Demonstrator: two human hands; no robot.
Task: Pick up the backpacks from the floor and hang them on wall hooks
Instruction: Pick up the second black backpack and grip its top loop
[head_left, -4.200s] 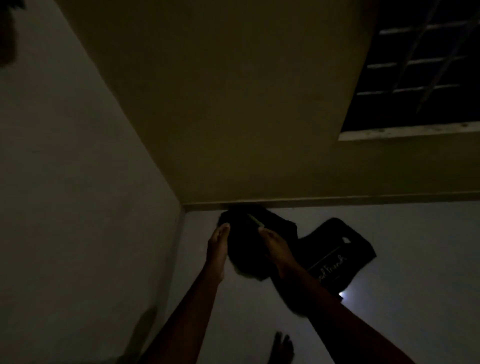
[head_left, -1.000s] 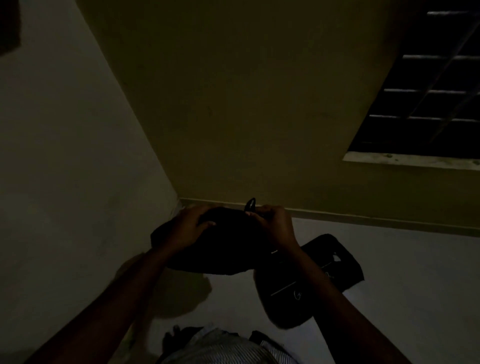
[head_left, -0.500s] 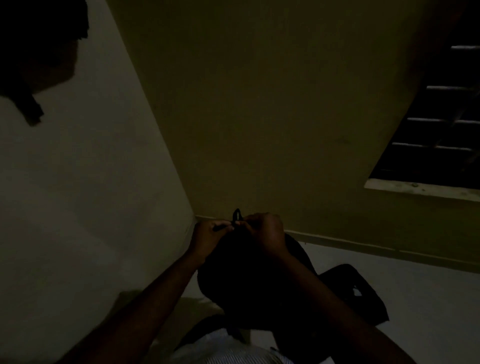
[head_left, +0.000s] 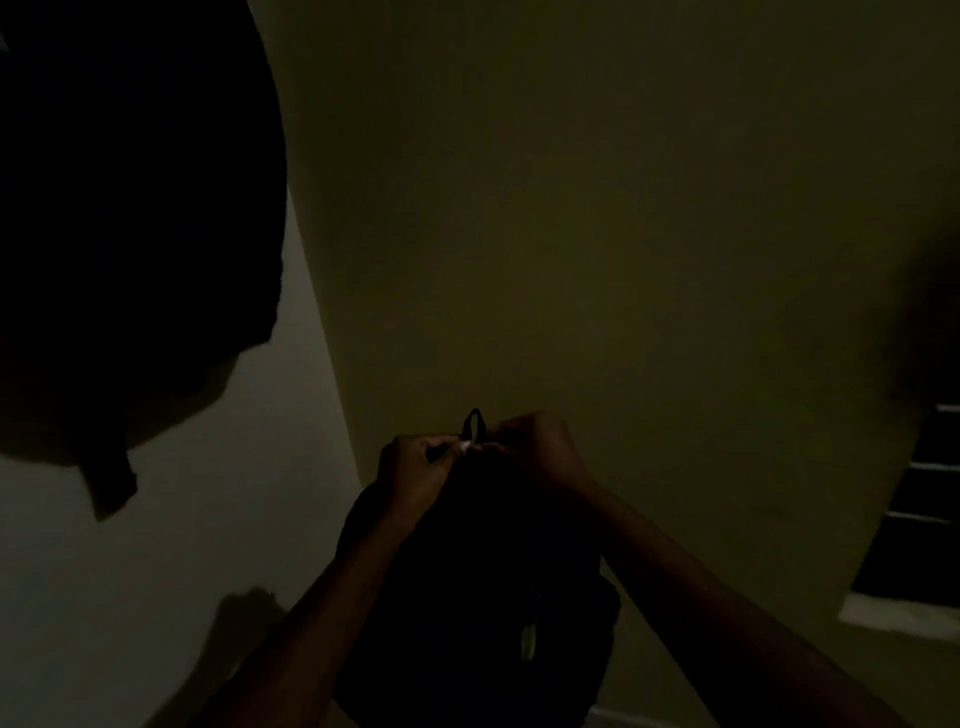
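Black fabric fills the lower middle of the frame. That is the backpack, held up by its top in front of you, with its body dropping between your forearms toward the bottom edge.

Your left hand is curled at the top of the bag. Its thumb and fingers pinch the strap just left of the small carry loop. The loop stands upright above your knuckles, against the olive-yellow wall. Your right hand is curled tight on the other side of that loop and grips the top of the backpack. The two hands come almost together.

A small pale-green mark shows low on the bag's front, too dim to read as a logo or lettering.

In the upper left of the frame, a second dark bag hangs against the pale wall. A short strap end dangles from its lower edge, and what it hangs from is lost in the dark. The pale wall meets the olive-yellow one in a corner that runs down just left of your left hand.

At the right edge sits a barred window with a light sill beneath it. A faint shadow lies on the pale wall at lower left.
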